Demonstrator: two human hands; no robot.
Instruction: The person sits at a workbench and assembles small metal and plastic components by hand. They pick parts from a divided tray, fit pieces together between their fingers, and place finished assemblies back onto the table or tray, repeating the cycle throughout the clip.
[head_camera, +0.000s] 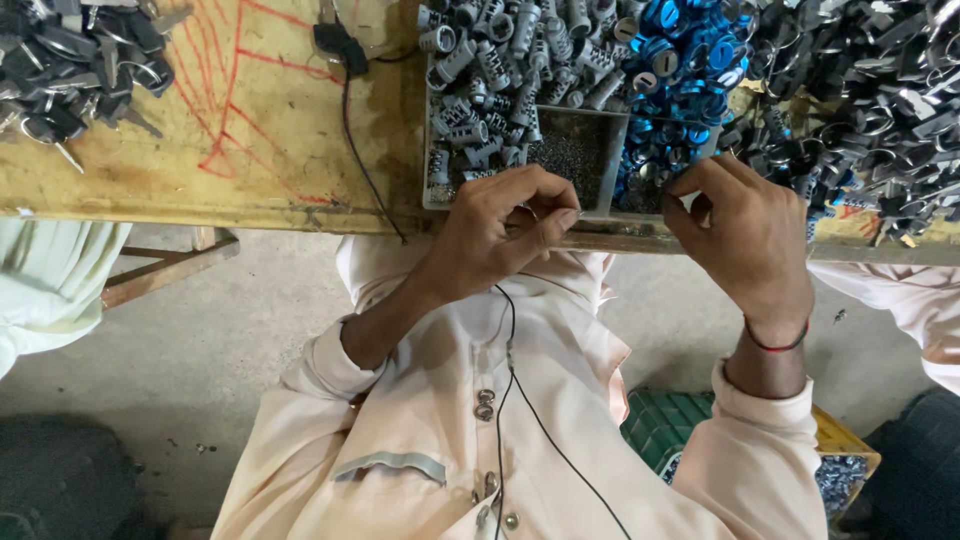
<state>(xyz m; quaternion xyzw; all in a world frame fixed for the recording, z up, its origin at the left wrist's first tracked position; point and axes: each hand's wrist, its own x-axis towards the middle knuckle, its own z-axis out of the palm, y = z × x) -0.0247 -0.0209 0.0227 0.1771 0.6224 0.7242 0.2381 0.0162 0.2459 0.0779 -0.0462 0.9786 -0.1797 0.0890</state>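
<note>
Left hand (505, 225): at the bench (250, 150) edge, fingers curled, thumb and forefinger pressed on a small part too tiny to make out
Right hand (745, 230): just beside the blue caps (680, 60), fingers bent inward; whether they pinch anything I cannot tell
Tray (610, 165): between the hands, holding grey cylinders (500, 60) and fine dark bits
Bench sides: black metal pieces (880, 90) right, more at far left
Cable (360, 150): black, runs across the bench
</note>
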